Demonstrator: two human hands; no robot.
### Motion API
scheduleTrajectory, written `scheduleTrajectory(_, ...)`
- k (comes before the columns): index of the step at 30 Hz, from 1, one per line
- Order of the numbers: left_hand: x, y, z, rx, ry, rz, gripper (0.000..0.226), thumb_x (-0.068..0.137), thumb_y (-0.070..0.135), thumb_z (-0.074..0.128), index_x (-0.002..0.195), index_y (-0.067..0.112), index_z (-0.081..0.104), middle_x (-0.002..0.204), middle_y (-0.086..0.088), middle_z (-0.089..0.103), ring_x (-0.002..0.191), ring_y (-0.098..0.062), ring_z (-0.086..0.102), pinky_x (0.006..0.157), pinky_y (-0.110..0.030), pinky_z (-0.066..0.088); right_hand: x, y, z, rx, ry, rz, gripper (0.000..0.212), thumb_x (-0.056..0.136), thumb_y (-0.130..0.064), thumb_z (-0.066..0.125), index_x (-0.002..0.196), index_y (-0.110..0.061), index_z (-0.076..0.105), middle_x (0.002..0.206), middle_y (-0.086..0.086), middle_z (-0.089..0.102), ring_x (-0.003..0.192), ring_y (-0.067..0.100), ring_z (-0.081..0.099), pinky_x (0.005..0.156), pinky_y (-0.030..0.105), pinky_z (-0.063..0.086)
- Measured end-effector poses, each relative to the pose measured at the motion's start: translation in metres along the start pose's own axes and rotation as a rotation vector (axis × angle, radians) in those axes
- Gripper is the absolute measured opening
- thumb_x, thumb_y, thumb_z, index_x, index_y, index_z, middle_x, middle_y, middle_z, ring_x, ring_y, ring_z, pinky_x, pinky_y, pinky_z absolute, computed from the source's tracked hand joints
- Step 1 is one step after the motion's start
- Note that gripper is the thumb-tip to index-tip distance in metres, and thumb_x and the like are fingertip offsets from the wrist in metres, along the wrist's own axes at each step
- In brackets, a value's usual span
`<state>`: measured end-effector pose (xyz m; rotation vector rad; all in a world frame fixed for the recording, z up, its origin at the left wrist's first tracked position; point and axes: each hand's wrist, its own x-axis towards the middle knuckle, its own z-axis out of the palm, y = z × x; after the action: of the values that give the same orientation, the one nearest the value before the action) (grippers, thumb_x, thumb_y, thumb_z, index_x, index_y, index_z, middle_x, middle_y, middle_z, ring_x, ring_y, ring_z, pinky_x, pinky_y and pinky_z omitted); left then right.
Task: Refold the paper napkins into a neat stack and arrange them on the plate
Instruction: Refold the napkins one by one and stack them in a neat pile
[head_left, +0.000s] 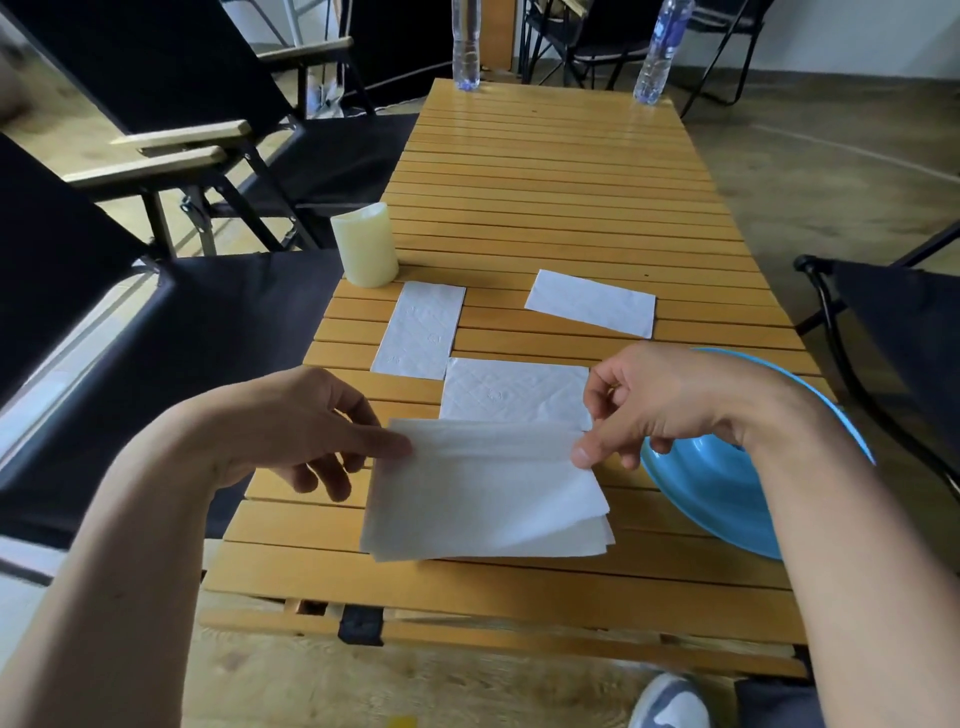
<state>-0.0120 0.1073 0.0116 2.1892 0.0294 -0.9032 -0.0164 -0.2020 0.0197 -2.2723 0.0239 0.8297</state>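
Observation:
A white paper napkin (483, 499) lies half folded near the front of the slatted wooden table (571, 171). My left hand (306, 421) pinches its upper left corner and my right hand (660, 400) pinches its upper right corner, holding the top flap lifted. The napkin's far part lies flat behind the fold. Two folded napkins lie farther back: one (421, 330) at the left, one (592, 303) at the right. A blue plate (711, 493) sits at the right, partly under my right forearm.
A cream pillar candle (363, 244) stands beside the left folded napkin. Two clear water bottles (466, 44) (660, 52) stand at the table's far end. Black folding chairs (208, 156) flank the table on the left and right (893, 322).

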Motion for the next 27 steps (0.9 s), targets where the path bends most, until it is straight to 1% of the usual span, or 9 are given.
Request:
scheduleTrajectory(3, 0.0, 0.0, -0.005, -0.049, 0.147, 0.073, 0.04, 0.053, 0.061, 0.082, 0.068, 0.025, 0.075, 0.058, 0.001, 0.066, 0.049, -0.009, 0.06, 0.042, -0.019, 0.042, 0.003, 0.006, -0.008, 0.103, 0.107, -0.017, 0.033, 0.067, -0.028, 0.091, 0.081, -0.015, 0.064, 0.064, 0.0, 0.071, 0.058, 0.01, 0.069, 0.041, 0.017, 0.039)
scheduleTrajectory(5, 0.01, -0.002, -0.006, -0.182, 0.351, 0.153, 0.041, 0.061, 0.059, 0.08, 0.073, 0.02, 0.075, 0.062, 0.003, 0.07, 0.05, -0.008, 0.064, 0.042, -0.019, 0.044, 0.015, 0.013, -0.008, 0.193, 0.322, -0.049, 0.019, 0.077, -0.028, 0.085, 0.08, -0.016, 0.069, 0.071, 0.001, 0.075, 0.062, 0.01, 0.071, 0.043, 0.019, 0.045)
scheduleTrajectory(8, 0.034, -0.003, 0.005, -0.204, 0.581, 0.266, 0.022, 0.08, 0.041, 0.078, 0.086, 0.02, 0.076, 0.065, 0.007, 0.073, 0.05, 0.0, 0.063, 0.042, -0.015, 0.045, 0.044, 0.024, 0.004, -0.071, 0.66, -0.095, 0.008, 0.086, -0.03, 0.075, 0.09, -0.024, 0.077, 0.09, -0.004, 0.076, 0.089, 0.019, 0.07, 0.076, 0.033, 0.057)
scheduleTrajectory(10, 0.047, -0.006, 0.016, -0.123, 0.612, 0.312, 0.013, 0.085, 0.032, 0.078, 0.091, 0.02, 0.078, 0.061, 0.012, 0.071, 0.046, 0.003, 0.059, 0.04, -0.013, 0.042, 0.06, 0.026, 0.017, -0.274, 0.697, -0.094, 0.021, 0.092, -0.035, 0.068, 0.109, -0.026, 0.075, 0.112, 0.0, 0.071, 0.111, 0.023, 0.061, 0.093, 0.035, 0.049)
scheduleTrajectory(13, 0.059, -0.015, 0.024, -0.029, 0.585, 0.342, 0.013, 0.084, 0.028, 0.079, 0.093, 0.02, 0.079, 0.06, 0.014, 0.069, 0.052, 0.003, 0.062, 0.042, -0.009, 0.039, 0.078, 0.027, 0.027, -0.448, 0.679, -0.073, 0.033, 0.095, -0.041, 0.064, 0.124, -0.028, 0.069, 0.128, 0.003, 0.061, 0.123, 0.025, 0.049, 0.102, 0.038, 0.037)
scheduleTrajectory(16, 0.064, -0.018, 0.023, 0.012, 0.571, 0.335, 0.017, 0.084, 0.028, 0.078, 0.097, 0.018, 0.079, 0.071, 0.011, 0.071, 0.058, 0.002, 0.066, 0.046, -0.005, 0.04, 0.087, 0.031, 0.029, -0.457, 0.691, -0.046, 0.028, 0.092, -0.042, 0.067, 0.115, -0.027, 0.072, 0.124, 0.002, 0.061, 0.12, 0.025, 0.051, 0.101, 0.039, 0.039)
scheduleTrajectory(20, 0.066, -0.019, 0.022, 0.026, 0.581, 0.32, 0.024, 0.084, 0.033, 0.077, 0.103, 0.019, 0.077, 0.078, 0.012, 0.071, 0.06, 0.002, 0.066, 0.045, -0.006, 0.04, 0.083, 0.027, 0.028, -0.39, 0.712, -0.09, 0.003, 0.088, -0.03, 0.072, 0.086, -0.028, 0.072, 0.103, -0.003, 0.068, 0.106, 0.021, 0.058, 0.086, 0.032, 0.042)
scheduleTrajectory(23, 0.065, -0.015, 0.02, -0.037, 0.615, 0.341, 0.035, 0.082, 0.037, 0.078, 0.111, 0.018, 0.074, 0.092, 0.01, 0.074, 0.066, 0.0, 0.07, 0.052, -0.013, 0.046, 0.076, 0.021, 0.021, -0.302, 0.668, -0.193, 0.007, 0.085, -0.023, 0.066, 0.082, -0.029, 0.065, 0.091, -0.007, 0.072, 0.093, 0.019, 0.065, 0.08, 0.031, 0.051)
scheduleTrajectory(27, 0.061, -0.006, 0.016, -0.143, 0.646, 0.436, 0.061, 0.076, 0.041, 0.081, 0.131, 0.021, 0.063, 0.129, 0.008, 0.066, 0.104, -0.007, 0.068, 0.081, -0.029, 0.06, 0.056, 0.0, 0.011, -0.141, 0.767, -0.482, 0.008, 0.082, -0.019, 0.071, 0.082, -0.026, 0.067, 0.08, -0.012, 0.07, 0.081, 0.013, 0.065, 0.077, 0.033, 0.053)
